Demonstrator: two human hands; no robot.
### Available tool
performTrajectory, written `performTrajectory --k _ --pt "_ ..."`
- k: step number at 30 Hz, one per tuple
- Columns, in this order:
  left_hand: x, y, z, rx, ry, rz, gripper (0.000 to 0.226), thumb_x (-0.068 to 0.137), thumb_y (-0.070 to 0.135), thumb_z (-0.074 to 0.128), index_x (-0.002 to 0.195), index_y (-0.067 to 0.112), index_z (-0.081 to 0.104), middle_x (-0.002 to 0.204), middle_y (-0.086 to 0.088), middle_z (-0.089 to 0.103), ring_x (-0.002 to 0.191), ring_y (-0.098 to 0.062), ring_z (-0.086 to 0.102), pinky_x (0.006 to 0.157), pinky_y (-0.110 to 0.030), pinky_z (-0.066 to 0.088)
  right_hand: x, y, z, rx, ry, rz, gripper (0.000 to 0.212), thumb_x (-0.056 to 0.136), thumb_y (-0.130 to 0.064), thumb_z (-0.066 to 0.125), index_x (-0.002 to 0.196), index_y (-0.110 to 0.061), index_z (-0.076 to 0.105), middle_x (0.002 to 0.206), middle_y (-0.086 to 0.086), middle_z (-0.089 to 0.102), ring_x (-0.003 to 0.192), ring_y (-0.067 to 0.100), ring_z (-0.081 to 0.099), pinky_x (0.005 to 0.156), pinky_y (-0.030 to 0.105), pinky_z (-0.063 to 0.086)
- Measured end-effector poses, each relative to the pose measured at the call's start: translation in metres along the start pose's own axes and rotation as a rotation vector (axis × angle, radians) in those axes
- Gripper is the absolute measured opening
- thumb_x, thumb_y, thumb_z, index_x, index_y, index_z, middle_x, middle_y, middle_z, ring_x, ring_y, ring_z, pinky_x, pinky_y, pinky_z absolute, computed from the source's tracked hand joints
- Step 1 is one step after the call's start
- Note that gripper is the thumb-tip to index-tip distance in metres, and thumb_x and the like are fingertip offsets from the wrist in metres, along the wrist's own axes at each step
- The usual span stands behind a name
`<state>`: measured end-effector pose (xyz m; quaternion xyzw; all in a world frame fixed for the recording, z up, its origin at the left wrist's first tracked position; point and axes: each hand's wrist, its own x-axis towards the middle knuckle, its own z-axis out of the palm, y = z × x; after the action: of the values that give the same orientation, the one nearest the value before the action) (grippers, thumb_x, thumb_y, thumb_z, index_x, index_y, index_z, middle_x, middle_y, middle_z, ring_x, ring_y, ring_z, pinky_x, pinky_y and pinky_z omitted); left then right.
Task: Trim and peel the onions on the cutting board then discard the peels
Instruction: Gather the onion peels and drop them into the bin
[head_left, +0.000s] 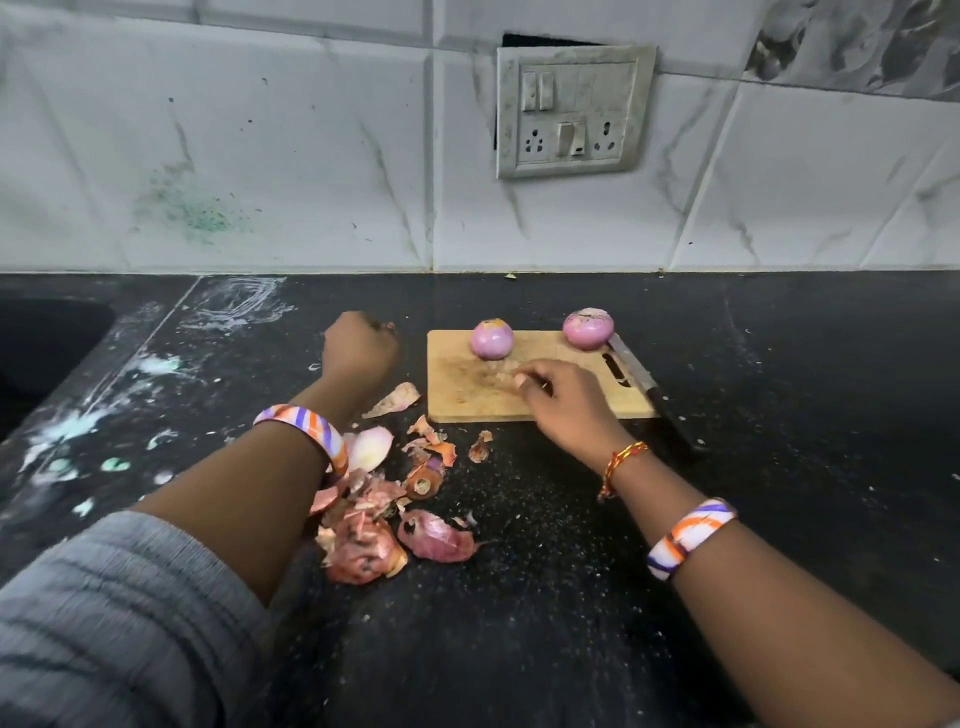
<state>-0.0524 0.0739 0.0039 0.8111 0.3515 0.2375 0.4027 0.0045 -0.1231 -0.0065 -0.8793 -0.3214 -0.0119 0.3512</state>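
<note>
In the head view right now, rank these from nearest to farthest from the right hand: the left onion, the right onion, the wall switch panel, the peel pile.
From the right hand:
1. Left onion, on the board's far edge, just beyond the fingers.
2. Right onion, far right corner of the board; close to the first.
3. Peel pile, on the counter to the near left.
4. Wall switch panel, up on the tiles.

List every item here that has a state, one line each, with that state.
Left onion: peeled, on the cutting board.
Right onion: peeled, at the board's far right corner.
Knife: lying flat along the board's right edge, unheld.
Peels: heaped on the counter, not discarded.
Left hand: fisted.
Right hand: fingertips gathering scraps on the board.
</note>
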Motion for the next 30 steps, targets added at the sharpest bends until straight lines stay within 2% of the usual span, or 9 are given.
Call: performTrajectory --k 6,9,13,18,21,23,25,27,30 --pt "-0.028 -0.031 -0.010 0.498 -0.476 0.260 0.035 0.095 0.014 0.041 0.126 0.019 0.055 0.126 -0.016 0.056 0.110 -0.028 0.053 0.091 -0.034 0.043 -0.012 -0.010 0.029 -0.145 -0.160 -0.037 0.023 0.092 -0.019 0.049 0.101 -0.008 0.067 0.105 0.010 0.065 0.099 0.024 0.059 0.086 0.034 0.048" --pt "-0.051 -0.027 -0.011 0.531 -0.437 0.381 0.031 0.095 0.025 0.045 0.115 0.010 0.063 0.112 -0.018 0.064 0.106 -0.032 0.055 0.085 -0.033 0.043 -0.024 -0.021 0.036 -0.186 -0.217 -0.091 0.033 0.096 -0.024 0.041 0.094 -0.002 0.065 0.102 0.018 0.062 0.099 0.032 0.056 0.085 0.036 0.044" --pt "-0.078 -0.025 -0.019 0.515 -0.377 0.444 0.030 0.094 0.025 0.045 0.103 0.007 0.067 0.103 -0.019 0.066 0.097 -0.034 0.060 0.076 -0.033 0.043 -0.046 -0.039 0.050 -0.056 -0.309 -0.084 0.041 0.098 -0.034 0.034 0.114 -0.004 0.057 0.119 0.020 0.055 0.114 0.036 0.048 0.098 0.044 0.039" --pt "-0.094 -0.037 -0.037 0.639 -0.337 0.304 0.037 0.094 0.045 0.040 0.117 0.027 0.061 0.128 -0.006 0.052 0.123 -0.032 0.043 0.102 -0.044 0.029 -0.070 -0.047 0.052 0.025 -0.404 -0.115 0.050 0.098 -0.038 0.032 0.138 -0.009 0.040 0.137 0.018 0.043 0.130 0.033 0.037 0.108 0.043 0.031" --pt "-0.100 -0.048 -0.051 0.346 -0.517 0.145 0.074 0.071 0.077 0.038 0.118 0.025 0.059 0.130 -0.005 0.053 0.125 -0.029 0.045 0.110 -0.046 0.029 -0.080 -0.051 0.046 0.109 -0.379 -0.101 0.049 0.100 -0.033 0.031 0.143 -0.009 0.030 0.148 0.012 0.033 0.138 0.025 0.028 0.112 0.031 0.022" --pt "-0.109 -0.052 -0.057 0.165 -0.628 0.120 0.109 0.049 0.092 0.037 0.129 0.019 0.051 0.138 -0.006 0.047 0.128 -0.025 0.043 0.112 -0.045 0.030 -0.084 -0.053 0.042 0.188 -0.354 -0.070 0.047 0.101 -0.030 0.030 0.144 -0.011 0.030 0.150 0.009 0.032 0.138 0.021 0.028 0.109 0.025 0.022" --pt "-0.126 -0.050 -0.053 0.329 -0.710 0.174 0.116 0.049 0.092 0.035 0.144 0.024 0.028 0.153 -0.008 0.025 0.140 -0.026 0.025 0.117 -0.048 0.016 -0.088 -0.055 0.041 0.259 -0.334 -0.031 0.046 0.101 -0.029 0.029 0.143 -0.011 0.032 0.149 0.008 0.033 0.137 0.021 0.031 0.108 0.025 0.023" --pt "-0.151 -0.047 -0.043 0.627 -0.676 0.253 0.118 0.053 0.090 0.041 0.147 0.031 0.001 0.157 -0.006 0.000 0.145 -0.029 0.002 0.113 -0.055 0.000 -0.092 -0.057 0.043 0.331 -0.281 0.009 0.045 0.101 -0.030 0.029 0.141 -0.011 0.037 0.144 0.009 0.041 0.133 0.022 0.037 0.108 0.028 0.027" --pt "-0.172 -0.050 -0.024 0.724 -0.491 0.384 0.116 0.059 0.083 0.048 0.146 0.029 -0.008 0.157 -0.006 0.001 0.144 -0.029 0.005 0.110 -0.061 0.000 -0.097 -0.059 0.045 0.513 -0.207 0.114 0.042 0.100 -0.036 0.029 0.131 -0.015 0.047 0.130 0.006 0.054 0.123 0.020 0.048 0.103 0.030 0.036"
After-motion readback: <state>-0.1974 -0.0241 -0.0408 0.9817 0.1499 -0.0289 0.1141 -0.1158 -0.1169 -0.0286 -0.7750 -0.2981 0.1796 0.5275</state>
